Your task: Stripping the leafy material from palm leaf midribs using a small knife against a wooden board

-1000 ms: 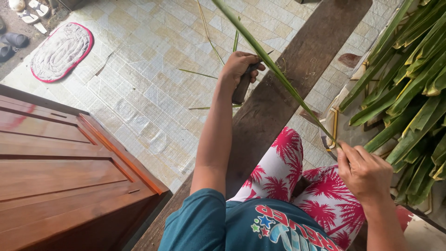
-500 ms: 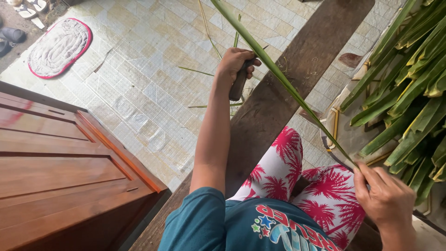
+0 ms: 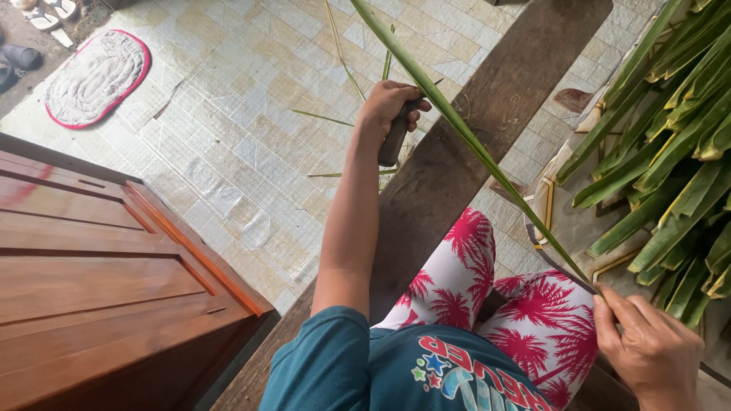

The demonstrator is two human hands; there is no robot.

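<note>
A long green palm leaf (image 3: 472,144) is stretched between the two hands. Its near end is pinched in the right hand (image 3: 647,350), low beside the lap. The left hand (image 3: 390,106), arm extended, is clenched on a dark knife handle (image 3: 394,141) set against the leaf. A pile of green leaves (image 3: 670,137) lies right of that grip. A dark wooden plank (image 3: 487,122) crosses the tiled floor (image 3: 228,137); a wooden door (image 3: 91,281) lies left.

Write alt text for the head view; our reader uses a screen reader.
A seated person's right hand pinches the end of a long green leaf, while the left hand grips a dark handle against it, over a wooden plank. More leaves are piled at right.
</note>
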